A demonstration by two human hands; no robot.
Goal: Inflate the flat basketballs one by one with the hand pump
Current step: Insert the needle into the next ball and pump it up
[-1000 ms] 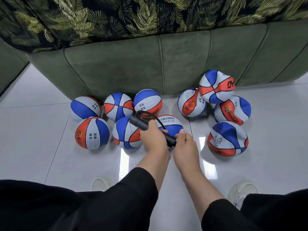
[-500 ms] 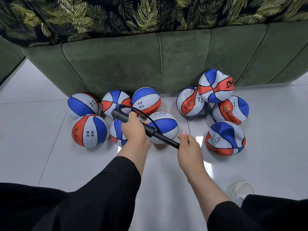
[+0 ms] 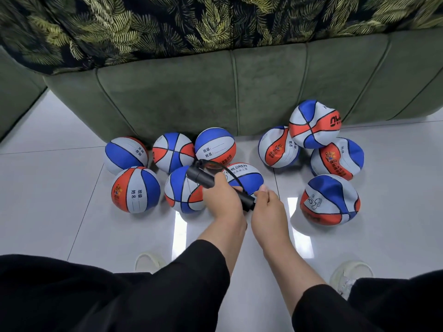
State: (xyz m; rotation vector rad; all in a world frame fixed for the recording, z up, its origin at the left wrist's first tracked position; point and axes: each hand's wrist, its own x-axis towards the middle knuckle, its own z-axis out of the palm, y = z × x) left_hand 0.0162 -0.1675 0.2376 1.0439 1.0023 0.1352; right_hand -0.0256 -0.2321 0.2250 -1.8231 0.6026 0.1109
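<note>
**Black pump driven in over the "CHILDREN" ball**

Black plastic marks the hand pump (image 3: 217, 185), which lies slanted across the middle of the scene. The left hand (image 3: 221, 200) wraps its fingers round the barrel to steady it, while the right hand (image 3: 267, 208) curls closed on the handle end, pressed close against the barrel. A thin hose (image 3: 230, 172) loops from the pump's far end toward the ball lettered "CHILDREN" (image 3: 244, 179), which sits on the white tile floor (image 3: 60, 188) just beyond the hands; the needle's entry is hidden. Round balls are grouped to the left by the green sofa (image 3: 215, 97), and four dented, flat ones (image 3: 329, 200) are piled to the right, probably waiting their turn.

Half a second ago the rod stood drawn out, with the hands well apart; now it is pushed in and the hands nearly touch, much as they did a second ago. That suggests one full stroke.
</note>
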